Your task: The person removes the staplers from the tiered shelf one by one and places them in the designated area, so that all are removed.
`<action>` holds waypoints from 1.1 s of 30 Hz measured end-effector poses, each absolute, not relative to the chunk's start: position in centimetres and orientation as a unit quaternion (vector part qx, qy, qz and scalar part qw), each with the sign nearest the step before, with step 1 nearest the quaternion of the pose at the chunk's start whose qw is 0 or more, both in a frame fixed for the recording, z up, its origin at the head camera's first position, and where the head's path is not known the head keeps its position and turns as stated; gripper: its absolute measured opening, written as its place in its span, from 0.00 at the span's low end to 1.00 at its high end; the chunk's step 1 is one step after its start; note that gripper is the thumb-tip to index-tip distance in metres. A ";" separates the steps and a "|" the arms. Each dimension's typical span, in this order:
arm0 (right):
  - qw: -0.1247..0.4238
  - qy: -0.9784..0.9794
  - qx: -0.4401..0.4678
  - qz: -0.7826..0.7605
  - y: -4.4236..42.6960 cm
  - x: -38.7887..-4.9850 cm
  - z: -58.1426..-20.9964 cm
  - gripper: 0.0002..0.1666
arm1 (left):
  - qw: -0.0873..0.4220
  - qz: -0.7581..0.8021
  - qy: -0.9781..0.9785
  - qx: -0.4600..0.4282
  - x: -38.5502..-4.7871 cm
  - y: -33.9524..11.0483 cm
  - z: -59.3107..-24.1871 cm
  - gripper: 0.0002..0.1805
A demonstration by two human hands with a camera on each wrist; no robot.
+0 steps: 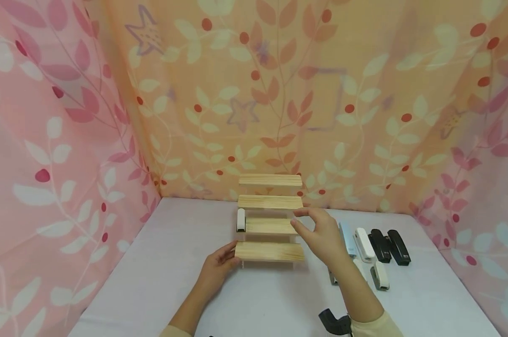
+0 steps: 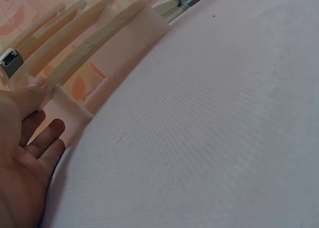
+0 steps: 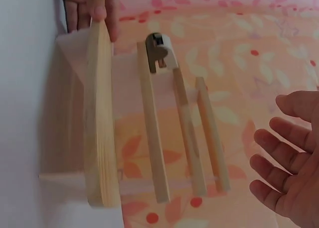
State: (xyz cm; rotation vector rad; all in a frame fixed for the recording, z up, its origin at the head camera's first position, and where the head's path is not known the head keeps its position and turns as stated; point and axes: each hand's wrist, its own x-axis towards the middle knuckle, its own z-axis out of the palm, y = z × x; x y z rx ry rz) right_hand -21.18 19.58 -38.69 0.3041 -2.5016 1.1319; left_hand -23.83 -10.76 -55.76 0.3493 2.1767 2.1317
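A tiered wooden display rack [image 1: 270, 252] with several pale boards stands on the table. My left hand [image 1: 220, 267] grips the left end of its lowest board, with the thumb on the edge, as the left wrist view shows. On the second board from the bottom, at the left end, a white stapler [image 1: 241, 220] stands lengthwise; its metal end shows in the right wrist view. My right hand [image 1: 321, 234] is beside the rack's right end, thumb and fingers apart. Nothing lies between those fingers in the right wrist view [image 3: 294, 158].
Right of the rack stand a light blue stapler [image 1: 347, 239], a white stapler [image 1: 365, 245], two black staplers [image 1: 399, 247] and a small cream stapler [image 1: 380, 275]. My right forearm partly hides others. Patterned curtains [image 1: 186, 117] enclose the table [image 1: 153, 281].
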 end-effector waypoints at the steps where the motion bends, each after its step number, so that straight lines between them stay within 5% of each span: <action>1: 0.187 -0.889 0.111 0.404 19.1 -21.4 -38.7 0.18 | 0.037 0.694 0.711 0.112 -23.9 -10.7 -55.7 0.33; 33: 0.155 -0.872 0.127 0.446 9.1 -25.8 -43.9 0.27 | 0.040 0.691 0.712 0.116 -24.0 -10.7 -55.8 0.32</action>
